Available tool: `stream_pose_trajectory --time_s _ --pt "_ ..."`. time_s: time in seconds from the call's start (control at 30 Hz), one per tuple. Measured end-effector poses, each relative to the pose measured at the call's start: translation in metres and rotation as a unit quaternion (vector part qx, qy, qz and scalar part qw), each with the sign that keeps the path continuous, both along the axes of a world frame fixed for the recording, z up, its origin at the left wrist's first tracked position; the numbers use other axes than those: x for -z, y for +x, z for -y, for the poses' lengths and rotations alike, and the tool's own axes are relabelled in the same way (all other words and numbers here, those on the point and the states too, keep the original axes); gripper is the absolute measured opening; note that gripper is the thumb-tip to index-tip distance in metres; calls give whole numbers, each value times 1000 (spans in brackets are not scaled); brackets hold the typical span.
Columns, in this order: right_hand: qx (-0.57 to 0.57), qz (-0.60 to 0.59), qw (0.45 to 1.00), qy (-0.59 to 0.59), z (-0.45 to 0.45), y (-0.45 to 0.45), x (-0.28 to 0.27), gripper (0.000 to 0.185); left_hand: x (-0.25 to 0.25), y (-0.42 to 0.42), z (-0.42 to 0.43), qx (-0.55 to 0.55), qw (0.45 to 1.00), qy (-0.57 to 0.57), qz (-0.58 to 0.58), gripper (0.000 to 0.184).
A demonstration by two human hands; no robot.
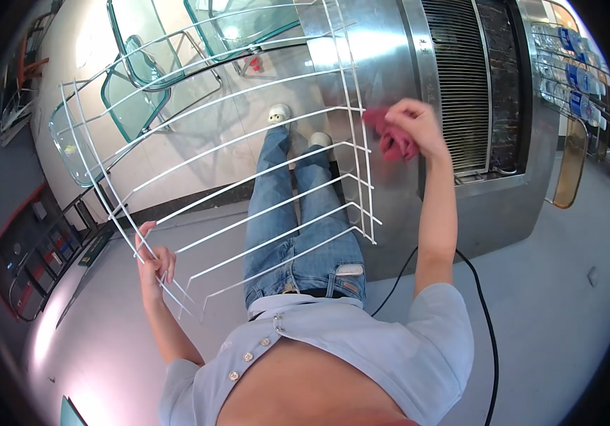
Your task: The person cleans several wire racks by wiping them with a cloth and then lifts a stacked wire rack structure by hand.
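Note:
A large white wire rack [248, 133] stretches across the view in front of my body. At its lower left corner my left hand [154, 261] is closed around the rack's edge wires. On the other side my right hand [418, 128] pinches a crumpled dark pink cloth [396, 142], just beside the rack's right edge. The cloth's upper left end reaches the tip of one rack wire; whether it touches the wire is unclear.
Beyond the rack stand chairs with greenish clear seats [131, 99]. A steel unit [390, 206] with a ribbed panel [461, 85] is at the right. A black cable [486, 305] runs down the floor. Blue-labelled items [578, 74] hang far right.

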State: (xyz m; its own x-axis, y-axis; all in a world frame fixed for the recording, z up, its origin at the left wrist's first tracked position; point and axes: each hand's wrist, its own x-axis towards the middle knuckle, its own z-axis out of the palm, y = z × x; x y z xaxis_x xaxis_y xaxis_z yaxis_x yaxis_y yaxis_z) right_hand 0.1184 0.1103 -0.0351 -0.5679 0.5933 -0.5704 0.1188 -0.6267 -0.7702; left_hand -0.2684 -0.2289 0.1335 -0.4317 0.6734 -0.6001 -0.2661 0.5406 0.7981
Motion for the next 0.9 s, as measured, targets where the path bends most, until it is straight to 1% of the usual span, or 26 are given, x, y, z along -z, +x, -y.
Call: stream_pose_trajectory --time_s 0.03,0.1,0.17,0.2,0.23,0.27,0.3,0.33,0.37,0.43,0.47,0.5,0.57,0.6,0.63,0.67,0.7,0.77,0.83,0.87,0.9 --pt "14 10 995 101 -11 -9 -8 9 -2 2 -1 -3 1000 -3 -8 60" --pt "-21 81 957 278 -21 -31 -2 13 -6 6 -5 -14 1000 -14 -15 59" --pt "-72 148 930 329 -19 -64 -16 18 -10 9 -6 -23 999 -30 -19 59" --pt "-116 157 956 221 -25 -67 -7 17 -12 10 -5 -10 999 -31 -15 58" --pt "-114 156 956 220 -29 -71 1 17 -15 10 -5 2 999 -31 -12 57" --pt "-44 131 899 415 -35 -78 8 17 -17 12 -7 3 999 -31 -17 57" --pt "29 102 802 588 -38 -85 16 17 -20 15 -10 -4 999 -38 -10 60" --pt "74 96 781 613 -36 -89 23 17 -25 17 -11 -10 999 -48 -3 64" --pt "79 97 782 610 -30 -89 27 17 -26 16 -9 -5 999 -51 -6 64" --pt "114 132 814 553 -22 -87 29 19 -18 15 -6 -12 1000 -21 -3 56" --pt "85 125 841 519 -19 -80 27 18 -16 14 -6 -10 1000 -17 -8 56" --pt "90 127 842 517 -14 -72 24 18 -17 14 -7 -5 1000 -19 -10 56" --pt "-9 122 909 399 -6 -56 20 18 -17 13 -13 -28 1000 -11 7 59" --pt "-43 92 926 363 -3 -47 21 18 -16 12 -12 -5 1000 -10 5 54" --pt "-39 94 925 365 -5 -39 21 18 -15 11 -12 0 1000 -8 6 54" --pt "-64 58 976 199 -8 -32 22 16 -15 12 -13 3 1000 -14 -1 54" --pt "-87 18 996 26 -11 -28 21 15 -15 13 -13 5 1000 -21 -7 54" --pt "-92 7 996 19 -23 -32 24 17 -17 14 -15 -4 1000 -29 -6 55" --pt "-24 79 982 172 -33 -47 26 20 -21 15 -17 30 999 -40 -19 56" --pt "32 90 955 279 -34 -59 31 23 -23 17 -17 32 998 -52 -26 55" --pt "102 65 958 261 -29 -71 24 25 -24 18 -15 33 998 -51 -25 55"
